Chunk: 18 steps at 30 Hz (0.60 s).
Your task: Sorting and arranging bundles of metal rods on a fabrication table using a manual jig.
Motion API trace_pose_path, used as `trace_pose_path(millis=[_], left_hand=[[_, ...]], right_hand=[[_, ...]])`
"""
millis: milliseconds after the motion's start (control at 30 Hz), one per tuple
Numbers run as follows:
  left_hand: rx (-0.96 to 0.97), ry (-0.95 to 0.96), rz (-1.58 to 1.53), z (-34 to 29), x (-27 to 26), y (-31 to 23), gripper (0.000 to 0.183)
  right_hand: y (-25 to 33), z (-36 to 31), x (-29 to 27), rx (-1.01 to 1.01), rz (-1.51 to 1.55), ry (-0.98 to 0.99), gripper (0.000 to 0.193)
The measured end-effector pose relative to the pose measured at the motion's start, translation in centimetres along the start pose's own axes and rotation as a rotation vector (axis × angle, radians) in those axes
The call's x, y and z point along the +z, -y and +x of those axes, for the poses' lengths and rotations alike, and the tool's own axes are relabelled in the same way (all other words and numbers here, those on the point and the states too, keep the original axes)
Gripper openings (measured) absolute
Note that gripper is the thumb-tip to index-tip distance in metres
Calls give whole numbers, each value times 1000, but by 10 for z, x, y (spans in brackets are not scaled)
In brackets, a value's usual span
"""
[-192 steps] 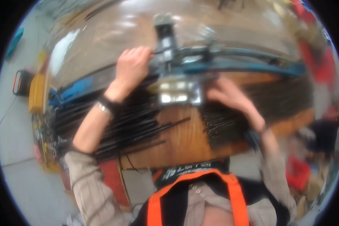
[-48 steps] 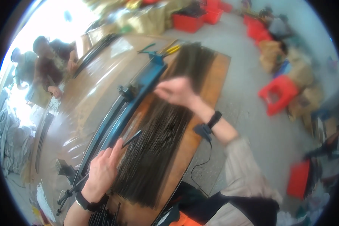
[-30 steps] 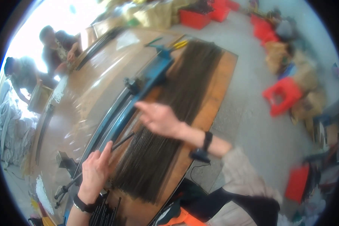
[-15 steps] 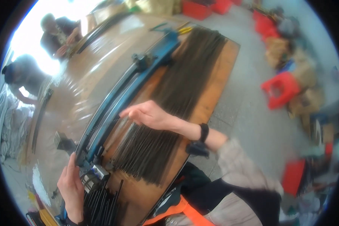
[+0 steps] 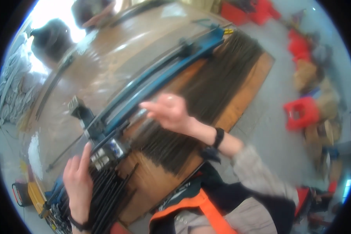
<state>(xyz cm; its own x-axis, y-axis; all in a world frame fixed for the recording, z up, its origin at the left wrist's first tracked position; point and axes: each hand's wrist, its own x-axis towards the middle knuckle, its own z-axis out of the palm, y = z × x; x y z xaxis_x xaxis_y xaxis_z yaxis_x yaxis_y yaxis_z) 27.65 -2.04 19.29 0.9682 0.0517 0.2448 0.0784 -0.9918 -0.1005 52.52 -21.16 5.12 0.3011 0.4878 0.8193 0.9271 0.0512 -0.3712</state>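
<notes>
Rods [image 5: 206, 97], dark and thin, lie fanned beneath our open right hand [image 5: 169, 113]; our left hand [image 5: 80, 179] rests unclenched beside the blue cutter carriage [image 5: 105, 150], likely mid-feeding.

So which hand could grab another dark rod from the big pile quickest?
Probably the right hand. It hovers open directly over the spread of dark rods on the wooden board. The left hand is lower down, resting by the metal block on the blue rail, away from that pile.
</notes>
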Motion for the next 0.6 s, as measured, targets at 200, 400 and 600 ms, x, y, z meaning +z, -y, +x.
trace_pose_path(millis=[200,400,600], left_hand=[[-106,-194,-42,-24,7,42,32],[-437,-272,42,-54,-41,96,21],[-449,-397,-50,-81,-45,91,25]], right_hand=[[-20,23,23,-277,-185,-236,32],[-34,19,53,157,33,109,18],[41,118,139,-38,487,383,14]])
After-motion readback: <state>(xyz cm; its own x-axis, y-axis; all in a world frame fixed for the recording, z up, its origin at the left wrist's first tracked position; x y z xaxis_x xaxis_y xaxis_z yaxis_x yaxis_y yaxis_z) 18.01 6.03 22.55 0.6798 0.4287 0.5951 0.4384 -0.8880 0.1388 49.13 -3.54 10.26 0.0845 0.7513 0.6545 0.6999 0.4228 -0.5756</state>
